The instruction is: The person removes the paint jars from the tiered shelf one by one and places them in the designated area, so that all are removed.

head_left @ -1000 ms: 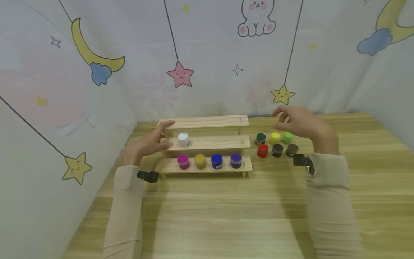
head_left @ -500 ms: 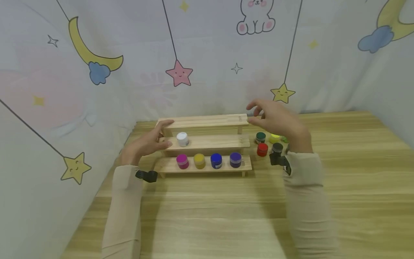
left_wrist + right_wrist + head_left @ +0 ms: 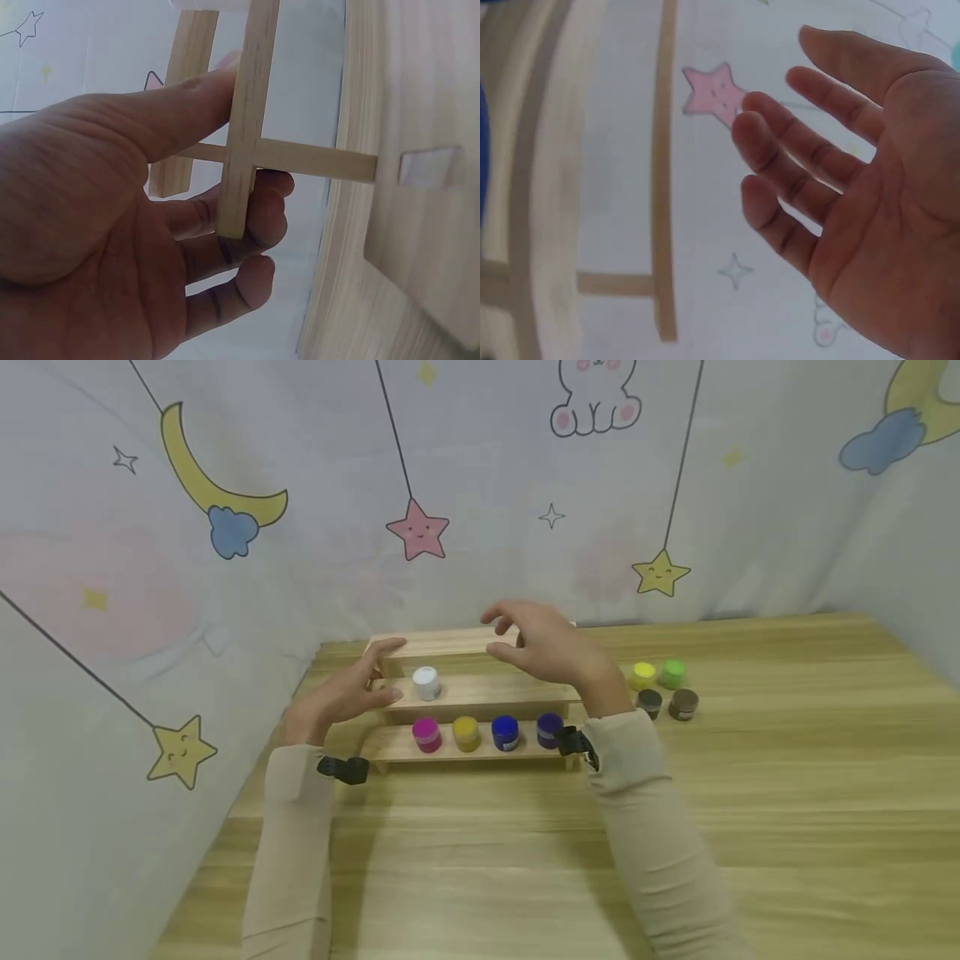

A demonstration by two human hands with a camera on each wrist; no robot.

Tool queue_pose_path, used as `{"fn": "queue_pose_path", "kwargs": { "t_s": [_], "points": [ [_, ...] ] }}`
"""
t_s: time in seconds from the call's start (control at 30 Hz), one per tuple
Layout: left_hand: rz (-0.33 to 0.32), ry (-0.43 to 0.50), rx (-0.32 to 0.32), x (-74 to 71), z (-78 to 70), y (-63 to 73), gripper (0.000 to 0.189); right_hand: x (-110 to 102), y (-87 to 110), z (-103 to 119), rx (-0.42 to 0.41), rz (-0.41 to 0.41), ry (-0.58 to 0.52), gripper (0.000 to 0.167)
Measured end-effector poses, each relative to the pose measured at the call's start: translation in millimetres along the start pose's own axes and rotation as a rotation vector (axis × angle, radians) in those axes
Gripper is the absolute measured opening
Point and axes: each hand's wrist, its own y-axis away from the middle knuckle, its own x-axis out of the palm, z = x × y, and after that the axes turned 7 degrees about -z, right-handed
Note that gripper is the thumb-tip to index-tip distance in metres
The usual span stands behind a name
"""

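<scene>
A three-tier wooden shelf rack (image 3: 480, 695) stands on the table. My left hand (image 3: 345, 689) holds its left end; in the left wrist view the thumb lies on one side of a wooden board (image 3: 251, 97) and the fingers curl on the other. Over the right part of the top shelf, my right hand (image 3: 551, 647) hovers with relaxed fingers and a bare palm. On the middle shelf sits a white paint jar (image 3: 426, 683). Along the bottom shelf are a magenta jar (image 3: 427, 735), a yellow-ochre jar (image 3: 466, 734), a blue jar (image 3: 506, 732) and a purple jar (image 3: 549, 730), partly behind the right wrist camera.
Right of the rack, more jars stand on the wood-grain table (image 3: 480, 860): bright yellow (image 3: 642, 676), light green (image 3: 673, 673), black (image 3: 648, 703) and brown (image 3: 683, 704). The right arm hides part of that group. A patterned curtain (image 3: 480, 460) hangs behind.
My right hand has moved left, from above the loose jars to over the top shelf, and its arm now covers the red and dark green jars. My left hand has stayed put.
</scene>
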Motion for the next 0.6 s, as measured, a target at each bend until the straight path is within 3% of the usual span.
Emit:
{"fn": "queue_pose_path", "kwargs": {
  "t_s": [0.27, 0.47, 0.6],
  "points": [
    [0.005, -0.001, -0.018, -0.4, -1.1, -0.3, 0.077, 31, -12.3, 4, -0.051, 0.023, -0.056, 0.044],
    [0.007, -0.005, -0.033, -1.2, -2.4, 0.4, 0.078, 49, -14.2, 12, -0.073, 0.075, 0.001, 0.053],
    [0.005, -0.003, -0.008, -1.8, -2.9, 1.6, 0.078, 63, -15.5, 20, -0.098, 0.132, 0.065, 0.057]
  ]
}}
